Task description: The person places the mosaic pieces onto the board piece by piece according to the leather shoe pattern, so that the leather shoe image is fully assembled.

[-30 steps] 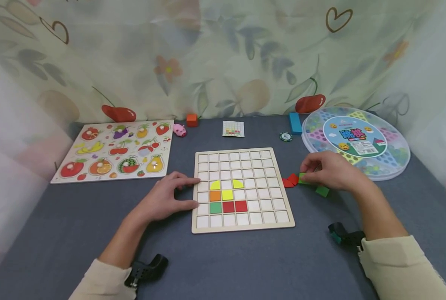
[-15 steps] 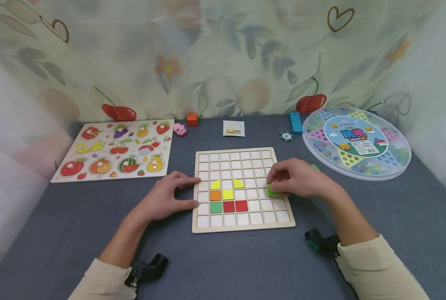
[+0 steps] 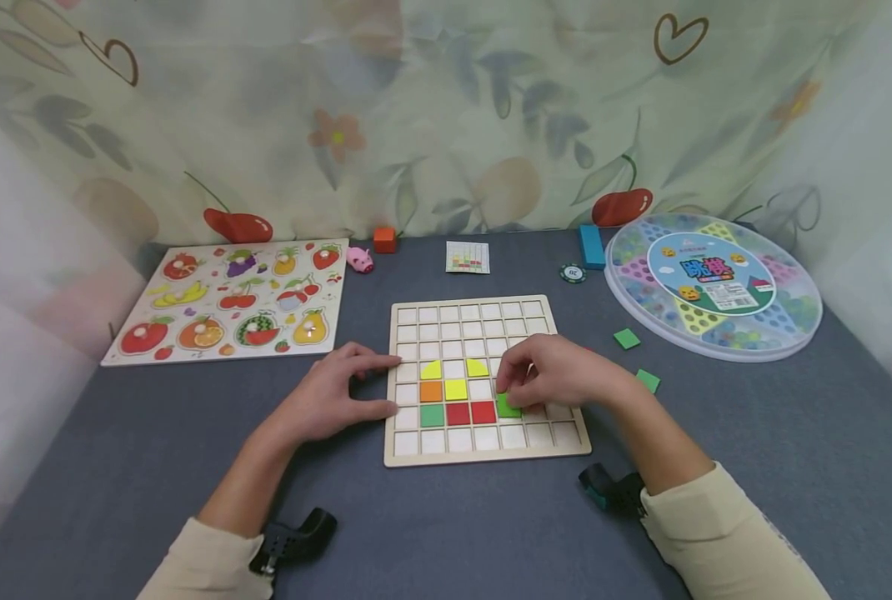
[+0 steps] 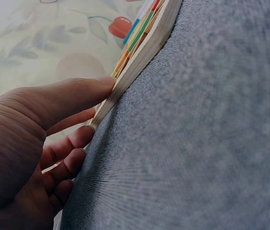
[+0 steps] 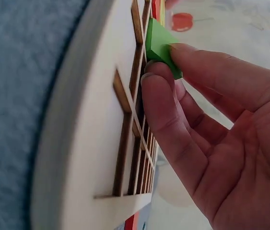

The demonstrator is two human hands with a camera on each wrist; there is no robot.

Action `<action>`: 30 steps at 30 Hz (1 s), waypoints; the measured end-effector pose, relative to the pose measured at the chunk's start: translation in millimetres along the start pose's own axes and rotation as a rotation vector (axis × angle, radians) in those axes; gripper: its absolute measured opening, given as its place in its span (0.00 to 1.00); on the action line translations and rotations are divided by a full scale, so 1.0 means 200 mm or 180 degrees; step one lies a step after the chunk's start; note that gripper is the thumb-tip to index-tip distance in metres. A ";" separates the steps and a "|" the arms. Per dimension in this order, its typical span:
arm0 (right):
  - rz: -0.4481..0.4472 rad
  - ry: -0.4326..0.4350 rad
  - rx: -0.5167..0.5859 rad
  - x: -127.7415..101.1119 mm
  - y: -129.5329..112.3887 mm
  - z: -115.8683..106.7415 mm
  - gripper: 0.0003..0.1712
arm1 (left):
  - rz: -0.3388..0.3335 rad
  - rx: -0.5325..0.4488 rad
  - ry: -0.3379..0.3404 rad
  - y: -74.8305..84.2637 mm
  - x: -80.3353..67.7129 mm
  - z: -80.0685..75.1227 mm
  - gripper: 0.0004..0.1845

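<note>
A green square tile [image 3: 508, 406] is pinched between thumb and fingertips of the right hand [image 3: 554, 375] and is held tilted over the wooden grid board [image 3: 487, 450], just right of the red tile [image 3: 483, 412] in the board's second row from the front. In the right wrist view the tile [image 5: 161, 44] is seen with one edge at the cell rim, not yet lying flat. The left hand [image 3: 333, 398] rests open against the board's left edge, thumb and forefinger laid along the wood, the board being steadied rather than gripped.

The step in hand is judged to be the seating of this tile beside the red one. For that, the tile would need to be squared to its cell, lowered flat and released.

Further out from the board, two more green tiles [image 3: 627, 338] lie loose on the grey cloth to its right, near the round marble game case [image 3: 791, 329]. A small pattern card [image 3: 467, 257] lies behind the board, and a fruit puzzle [image 3: 228, 300] lies to its left.
</note>
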State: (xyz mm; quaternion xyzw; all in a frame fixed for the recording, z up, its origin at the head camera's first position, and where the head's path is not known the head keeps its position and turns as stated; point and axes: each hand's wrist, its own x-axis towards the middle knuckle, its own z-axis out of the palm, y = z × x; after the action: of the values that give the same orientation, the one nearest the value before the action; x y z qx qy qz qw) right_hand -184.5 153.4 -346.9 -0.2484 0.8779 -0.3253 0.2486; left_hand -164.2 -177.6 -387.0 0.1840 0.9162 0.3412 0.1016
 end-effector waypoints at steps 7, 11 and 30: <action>0.0095 0.0187 -0.0349 -0.02 -0.03 0.05 0.04 | 0.0014 0.0005 -0.0001 0.00 0.00 0.00 0.33; 0.0038 0.0318 -0.0508 -0.04 -0.03 0.05 0.05 | 0.0002 0.0002 -0.0014 0.00 0.00 0.00 0.33; 0.0519 0.0795 -0.0368 -0.40 0.32 -0.19 0.16 | -0.0026 0.0009 -0.0008 0.00 0.00 0.00 0.33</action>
State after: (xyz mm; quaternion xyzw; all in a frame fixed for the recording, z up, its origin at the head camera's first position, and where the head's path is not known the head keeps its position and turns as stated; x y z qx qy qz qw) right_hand -165.1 261.5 -343.7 -0.1478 0.9365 -0.2814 0.1484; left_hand -164.1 -176.8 -386.3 0.1809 0.9172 0.3394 0.1040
